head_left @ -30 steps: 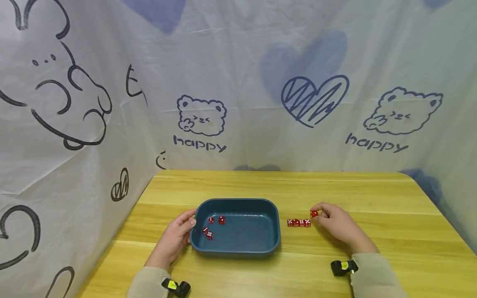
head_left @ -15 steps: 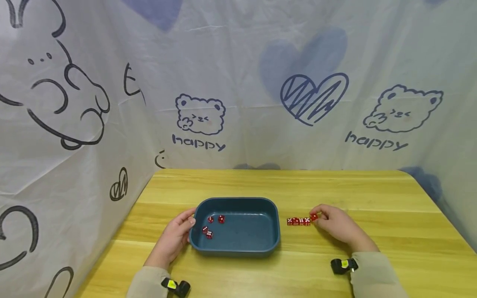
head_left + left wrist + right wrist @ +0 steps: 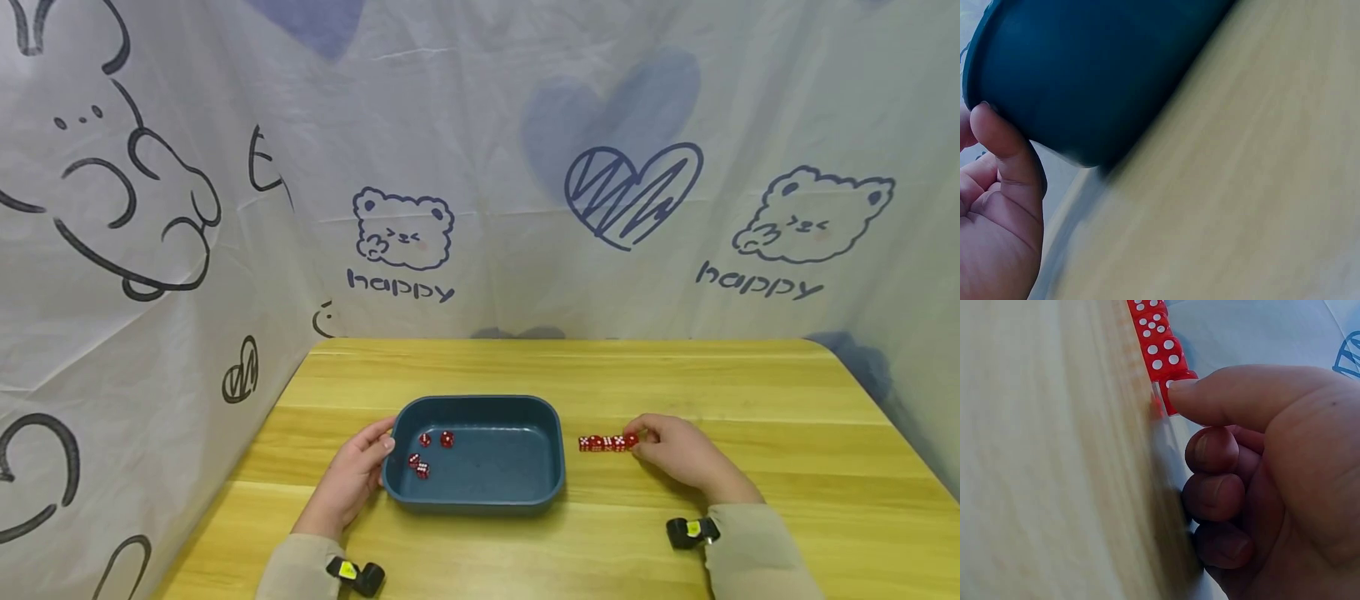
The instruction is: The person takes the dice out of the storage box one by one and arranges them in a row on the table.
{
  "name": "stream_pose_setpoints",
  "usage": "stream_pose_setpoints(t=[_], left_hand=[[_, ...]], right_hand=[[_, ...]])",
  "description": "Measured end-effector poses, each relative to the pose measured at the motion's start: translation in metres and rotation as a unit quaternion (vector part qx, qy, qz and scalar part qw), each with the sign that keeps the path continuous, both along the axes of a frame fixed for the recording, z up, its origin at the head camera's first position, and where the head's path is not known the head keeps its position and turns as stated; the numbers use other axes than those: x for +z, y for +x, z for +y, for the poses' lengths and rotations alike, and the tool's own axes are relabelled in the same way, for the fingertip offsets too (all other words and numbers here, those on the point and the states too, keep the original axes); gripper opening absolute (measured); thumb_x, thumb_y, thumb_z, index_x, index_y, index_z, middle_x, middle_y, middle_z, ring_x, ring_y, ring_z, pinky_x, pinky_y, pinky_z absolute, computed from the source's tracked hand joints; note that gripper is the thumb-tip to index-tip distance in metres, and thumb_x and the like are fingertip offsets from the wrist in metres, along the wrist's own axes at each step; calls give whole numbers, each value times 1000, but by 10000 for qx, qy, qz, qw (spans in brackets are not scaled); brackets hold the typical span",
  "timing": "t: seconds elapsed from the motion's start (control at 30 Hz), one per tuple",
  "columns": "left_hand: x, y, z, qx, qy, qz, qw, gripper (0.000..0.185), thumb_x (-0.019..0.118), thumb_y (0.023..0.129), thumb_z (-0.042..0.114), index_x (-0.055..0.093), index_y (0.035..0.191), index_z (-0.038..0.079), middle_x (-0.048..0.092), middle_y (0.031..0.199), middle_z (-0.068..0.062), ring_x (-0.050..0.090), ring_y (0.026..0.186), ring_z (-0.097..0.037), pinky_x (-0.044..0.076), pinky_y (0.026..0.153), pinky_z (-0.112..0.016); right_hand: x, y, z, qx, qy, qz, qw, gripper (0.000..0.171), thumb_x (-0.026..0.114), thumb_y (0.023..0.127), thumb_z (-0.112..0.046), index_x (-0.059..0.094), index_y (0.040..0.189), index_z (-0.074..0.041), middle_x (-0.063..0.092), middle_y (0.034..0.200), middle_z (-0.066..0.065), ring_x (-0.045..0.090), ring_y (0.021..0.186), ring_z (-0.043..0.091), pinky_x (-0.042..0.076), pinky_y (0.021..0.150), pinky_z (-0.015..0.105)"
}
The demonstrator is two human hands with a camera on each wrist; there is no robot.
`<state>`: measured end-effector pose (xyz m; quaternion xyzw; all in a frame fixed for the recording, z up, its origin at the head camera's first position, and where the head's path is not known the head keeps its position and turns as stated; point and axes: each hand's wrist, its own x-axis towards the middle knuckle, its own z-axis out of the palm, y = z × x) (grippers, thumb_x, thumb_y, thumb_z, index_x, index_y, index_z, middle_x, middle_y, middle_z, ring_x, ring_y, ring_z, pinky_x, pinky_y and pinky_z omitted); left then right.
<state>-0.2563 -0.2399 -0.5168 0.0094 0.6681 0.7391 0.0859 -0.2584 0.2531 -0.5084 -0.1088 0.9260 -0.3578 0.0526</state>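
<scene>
My left hand (image 3: 351,471) grips the left end of a dark teal tray (image 3: 480,506), thumb at the rim; the left wrist view shows the thumb against the tray's outer wall (image 3: 1085,81). Inside the tray, toward its left end, lie several red dice with white pips, among them one die (image 3: 447,439) near the back. Right of the tray a short row of red dice (image 3: 600,443) runs left to right on the table. At the row's right end my right hand (image 3: 678,454) pinches a red die (image 3: 1166,394) between thumb and fingers, in line with the others.
The wood-grain table (image 3: 465,367) has a back edge against a white cloth wall (image 3: 495,250) with printed drawings. Another cloth stands along the left side. Each wrist wears a small black camera (image 3: 692,532) on a strap.
My right hand has lowered the pinched die from just above and behind the row's right end to sit level with it. My left hand keeps its hold on the tray.
</scene>
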Motion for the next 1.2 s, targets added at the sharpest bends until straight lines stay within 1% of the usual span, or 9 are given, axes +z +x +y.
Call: stream_pose_setpoints(t=[0.37,0.63,0.83,1.0,1.2], left_hand=[[1,1,0,-1,18,-64,10000,43,53,106,11,48,148,4,54,103,-10,53,66,-15,46,57,-22],[1,1,1,56,-14,-64,10000,43,54,105,11,49,147,4,55,103,-11,52,65,-14,46,56,-22],[2,1,1,26,6,-26,10000,45,54,105,12,47,148,1,56,102,-10,52,64,-13,46,56,-21],[3,1,1,-29,8,-4,10000,46,55,105,12,46,148,-1,57,103,-10,52,65,-13,46,57,-21],[3,0,1,-52,-7,-25,10000,46,55,105,13,46,149,0,57,105,-11,53,66,-14,46,58,-22]], right_hand=[[2,2,-3,-9,163,-23,9999,27,69,92,-14,71,118,-11,52,76,1,46,67,17,39,63,36],[3,3,-2,24,82,-66,9999,29,69,92,-15,70,121,-10,51,76,1,45,65,17,37,61,35],[3,3,-1,33,59,-59,10000,30,70,92,-18,69,122,-10,51,77,2,45,66,17,37,61,34],[2,3,0,29,-117,-92,9999,33,71,92,-20,68,123,-9,51,79,3,46,68,18,38,61,34],[1,2,2,38,-371,-190,9991,37,73,92,-21,66,127,-10,52,78,4,46,65,18,39,57,32]])
